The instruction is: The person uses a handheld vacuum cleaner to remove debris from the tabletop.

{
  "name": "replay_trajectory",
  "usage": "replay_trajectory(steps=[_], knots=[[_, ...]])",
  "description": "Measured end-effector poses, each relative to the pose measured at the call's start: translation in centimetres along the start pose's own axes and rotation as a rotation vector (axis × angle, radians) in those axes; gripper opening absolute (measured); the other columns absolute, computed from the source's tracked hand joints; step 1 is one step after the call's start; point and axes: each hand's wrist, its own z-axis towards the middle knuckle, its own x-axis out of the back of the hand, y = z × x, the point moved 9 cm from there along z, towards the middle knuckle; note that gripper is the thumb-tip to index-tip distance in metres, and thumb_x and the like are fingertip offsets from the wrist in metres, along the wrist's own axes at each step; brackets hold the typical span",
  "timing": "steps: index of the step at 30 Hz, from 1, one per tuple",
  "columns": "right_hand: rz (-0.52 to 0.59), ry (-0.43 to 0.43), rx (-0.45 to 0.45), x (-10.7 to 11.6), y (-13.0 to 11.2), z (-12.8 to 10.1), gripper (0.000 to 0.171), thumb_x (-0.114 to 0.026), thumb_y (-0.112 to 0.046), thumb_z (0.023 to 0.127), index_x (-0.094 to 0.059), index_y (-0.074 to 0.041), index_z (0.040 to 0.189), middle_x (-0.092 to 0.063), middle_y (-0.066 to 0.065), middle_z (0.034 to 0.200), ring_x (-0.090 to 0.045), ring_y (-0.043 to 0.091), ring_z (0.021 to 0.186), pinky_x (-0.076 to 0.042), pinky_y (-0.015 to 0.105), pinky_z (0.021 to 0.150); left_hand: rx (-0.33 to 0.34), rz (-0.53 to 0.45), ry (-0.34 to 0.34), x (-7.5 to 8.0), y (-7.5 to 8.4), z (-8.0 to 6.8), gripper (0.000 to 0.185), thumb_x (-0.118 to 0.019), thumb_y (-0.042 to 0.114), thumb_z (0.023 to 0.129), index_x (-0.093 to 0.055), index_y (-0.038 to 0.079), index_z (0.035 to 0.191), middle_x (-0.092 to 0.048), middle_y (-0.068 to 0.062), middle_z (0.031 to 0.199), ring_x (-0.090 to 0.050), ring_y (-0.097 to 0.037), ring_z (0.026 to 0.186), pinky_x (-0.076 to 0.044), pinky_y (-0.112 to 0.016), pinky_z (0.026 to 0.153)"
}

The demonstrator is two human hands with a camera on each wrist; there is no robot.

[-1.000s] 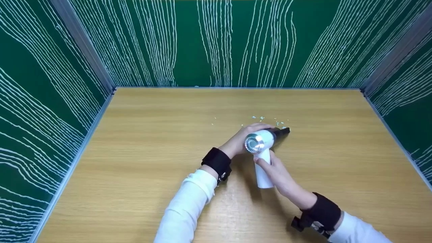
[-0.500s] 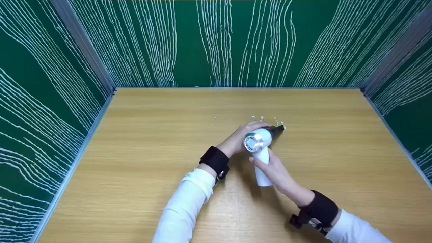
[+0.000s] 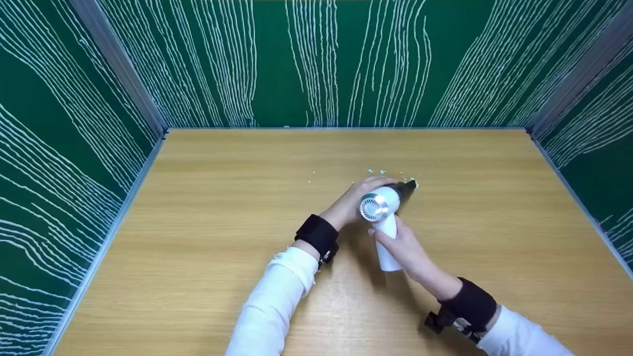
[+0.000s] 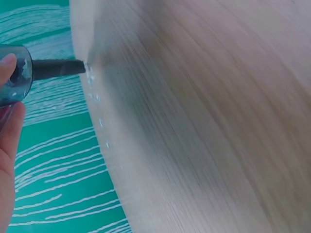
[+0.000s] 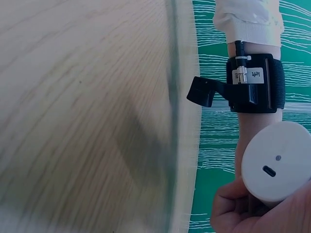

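White handheld vacuum (image 3: pixel 383 217) gripped by its handle in right hand (image 3: pixel 403 247), steadied at the body by curled left hand (image 3: pixel 353 202), black nozzle (image 3: pixel 406 188) best kept low and drawn slowly through pale crumbs (image 3: pixel 390 174) mid-table (image 3: pixel 207 207).

table (image 3: pixel 207 237): light wood grain, smooth, faint sheen
handheld vacuum (image 3: pixel 384 217): glossy white plastic body, shiny metallic rear grille, matt black nozzle
walls (image 3: pixel 59 148): matt green, white wavy lines
sleeves (image 3: pixel 274 296): white cloth
wrist straps (image 3: pixel 319 235): matt black fabric
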Motion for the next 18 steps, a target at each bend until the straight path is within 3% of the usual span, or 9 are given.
replay_trajectory(steps=[18], knots=[[-0.018,0.028,0.0,0.33,-0.62,0.1,0.046,-0.06,-0.02,0.082,-0.043,0.001,0.119,-0.056,0.016,0.097,-0.055,0.018,0.077,-0.049,0.027,0.064,-0.015,-0.037,0.026,0.25,0.37,0.4,0.052,-0.066,0.012,0.078,-0.049,0.018,0.127,-0.049,0.0,0.131,-0.039,-0.009,0.122,-0.029,-0.022,0.103]])
